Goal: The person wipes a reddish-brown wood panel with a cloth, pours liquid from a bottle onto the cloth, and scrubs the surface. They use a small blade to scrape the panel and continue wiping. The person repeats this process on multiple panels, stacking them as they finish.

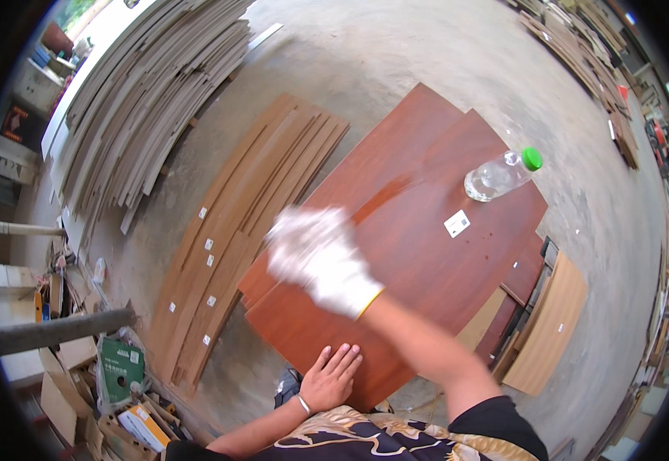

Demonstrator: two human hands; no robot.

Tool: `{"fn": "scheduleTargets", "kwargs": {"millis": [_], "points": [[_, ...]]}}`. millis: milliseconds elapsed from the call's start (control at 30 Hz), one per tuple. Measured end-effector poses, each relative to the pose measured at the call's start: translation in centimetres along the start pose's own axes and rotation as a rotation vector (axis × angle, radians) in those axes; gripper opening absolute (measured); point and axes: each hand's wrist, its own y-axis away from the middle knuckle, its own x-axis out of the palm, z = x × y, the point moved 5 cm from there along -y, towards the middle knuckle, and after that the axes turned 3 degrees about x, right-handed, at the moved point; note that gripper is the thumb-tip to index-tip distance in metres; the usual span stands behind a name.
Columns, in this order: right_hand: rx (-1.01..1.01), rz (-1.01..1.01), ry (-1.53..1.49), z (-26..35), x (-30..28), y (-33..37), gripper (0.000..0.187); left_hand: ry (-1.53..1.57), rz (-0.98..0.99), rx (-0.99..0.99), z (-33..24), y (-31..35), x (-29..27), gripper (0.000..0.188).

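Red-brown board (415, 265) | wood-grained, dark-spotted | lying flat, slantwise | mid-view

Panel (426, 269): smooth, glossy wood-look. Glove (334, 269): cloth. Bottle (496, 178): clear plastic.

White glove (338, 273) with yellow cuff edge (370, 303) on right hand (307, 250), blurred. Under it: reddish-brown boards (426, 261), redder streak (386, 196) just ahead. Right of it: clear bottle (492, 178), bright green cap (532, 159); white label (456, 223), dark square printed. Left of it: mid-brown planks (230, 253), white stickers (209, 244). Nearer the body, left hand (333, 380): silvery bracelet (303, 403). Shirt (365, 436) below: black, gold-and-cream pattern.
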Motion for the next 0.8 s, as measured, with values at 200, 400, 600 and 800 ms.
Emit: {"fn": "scheduleTargets", "kwargs": {"millis": [200, 400, 600, 800], "points": [[-0.035, -0.082, -0.755, 1.4, -3.1, 0.4, 0.023, 0.051, 0.032, -0.012, 0.5, 0.3, 0.3, 0.065], [0.201, -0.237, -0.139, -6.0, -6.4, -2.8, 0.025, -0.013, -0.104, 0.016, 0.3, 0.1, 0.2, 0.061], [-0.334, 0.159, -0.476, 15.7, 1.3, 4.4, 0.02, 0.172, 0.013, -0.07, 0.8, 0.8, 2.8, 0.059], [0.151, -0.068, -0.073, -4.7, -3.1, -0.6, 0.016, 0.028, -0.156, -0.14, -1.6, 0.5, 1.9, 0.064]]}}
